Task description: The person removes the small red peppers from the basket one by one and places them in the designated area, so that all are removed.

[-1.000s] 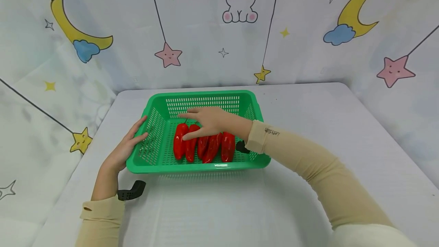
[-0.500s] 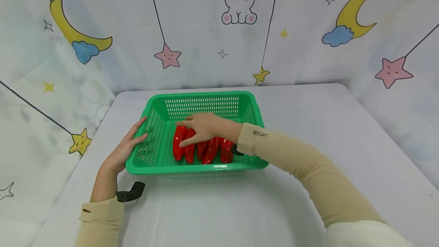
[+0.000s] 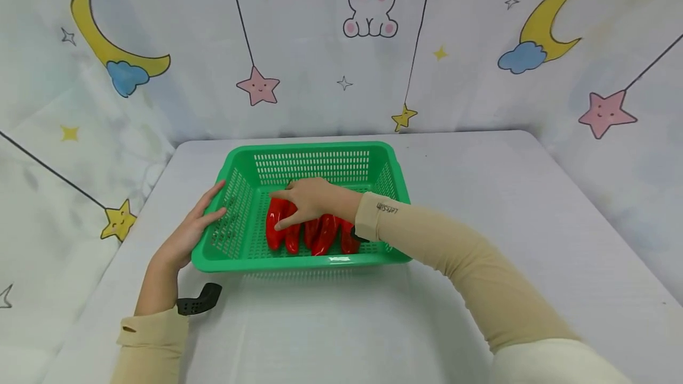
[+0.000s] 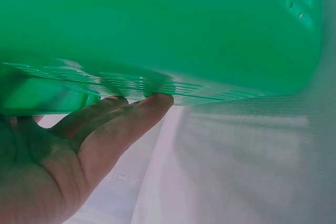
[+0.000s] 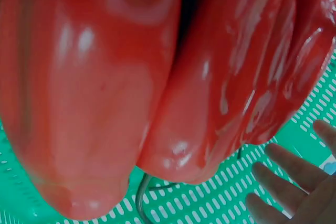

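Several glossy red peppers (image 3: 274, 231) lie side by side in a green slotted plastic basket (image 3: 315, 263) on the table. Over them hovers my right hand (image 3: 309, 197), thumb and index finger spread above the leftmost pepper; its grip is empty. From the right wrist view, the peppers (image 5: 94, 103) look large and close, and the right fingers (image 5: 294, 182) are extended apart from them. At the basket's left side rests my left hand (image 3: 184, 239), its fingers laid straight against the outer wall, as the left wrist view shows. The right hand partly hides the peppers' upper ends.
The white-covered table (image 3: 480, 194) extends to the right of the basket and in front of it. Behind and beside it hangs a pale cloth backdrop (image 3: 299, 28) printed with moons, stars and a rabbit. A black wrist device (image 3: 200, 299) sits at the left wrist.
My right hand has moved slightly left and lower, bringing its thumb and index finger over the leftmost pepper. The left hand stays against the basket, and the basket has not visibly moved.
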The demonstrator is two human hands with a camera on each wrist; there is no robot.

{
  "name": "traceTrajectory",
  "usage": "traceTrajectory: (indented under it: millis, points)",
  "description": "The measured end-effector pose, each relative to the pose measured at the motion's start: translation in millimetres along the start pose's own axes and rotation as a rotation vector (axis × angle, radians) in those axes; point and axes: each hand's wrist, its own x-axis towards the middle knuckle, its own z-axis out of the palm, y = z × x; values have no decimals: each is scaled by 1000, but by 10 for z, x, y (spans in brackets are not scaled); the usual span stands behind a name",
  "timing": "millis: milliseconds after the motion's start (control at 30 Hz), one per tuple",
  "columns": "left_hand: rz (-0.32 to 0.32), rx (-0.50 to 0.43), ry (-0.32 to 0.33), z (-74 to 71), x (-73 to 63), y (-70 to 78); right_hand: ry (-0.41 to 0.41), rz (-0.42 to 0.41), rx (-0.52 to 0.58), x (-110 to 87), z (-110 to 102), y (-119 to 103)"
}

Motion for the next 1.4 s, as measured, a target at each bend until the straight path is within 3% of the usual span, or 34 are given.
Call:
traceTrajectory:
  millis: [667, 933, 1400]
  points:
    - [-2, -36, -3, 18, -14, -50, -33, 40, -94, 207, 181, -112]
    - [5, -36, -12, 20, -3, -35, -38, 53, -106, 255, 152, -234]
    - [-4, -33, -13, 24, -2, -40, -85, 135, -116, 324, 204, -330]
